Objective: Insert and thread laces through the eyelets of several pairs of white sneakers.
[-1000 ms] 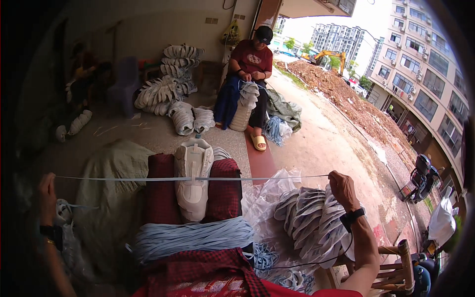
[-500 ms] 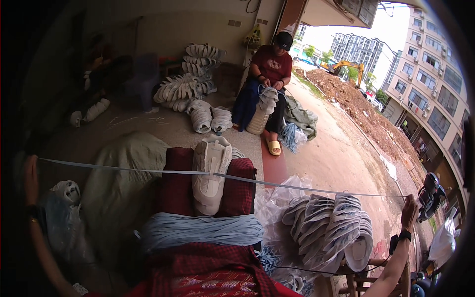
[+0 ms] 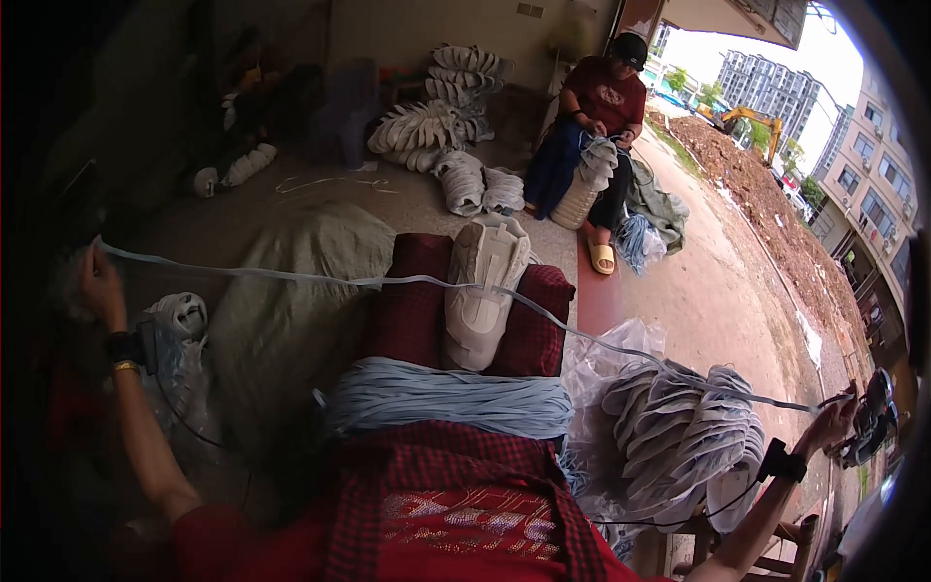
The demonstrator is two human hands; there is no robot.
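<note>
Far out to the left, my left hand [image 3: 100,283] pinches one end of a long pale blue shoelace [image 3: 398,280]. On the far right, the fingers of my right hand [image 3: 832,421] close on its other end. Between them the lace runs loosely curved across a beige-white shoe upper [image 3: 478,325], threaded through it near the tongue. The upper stands toe toward me between two dark red checked cushions [image 3: 417,301] in front of my body. Closer to me lies a thick bundle of pale blue laces [image 3: 451,403]. Neither hand touches the upper.
Stacked shoe uppers [image 3: 689,436] and clear plastic sit at right; a green sack [image 3: 291,281] and a bagged upper [image 3: 179,320] at left. Ahead, a seated person [image 3: 603,107] handles more uppers beside further piles [image 3: 436,126]. A wooden stool [image 3: 790,543] stands lower right.
The lace was pulled nearly straight and now sags in a wavy curve. My left hand sits higher and farther from the picture's rim. The whole view has shifted, with the scene displaced rightward.
</note>
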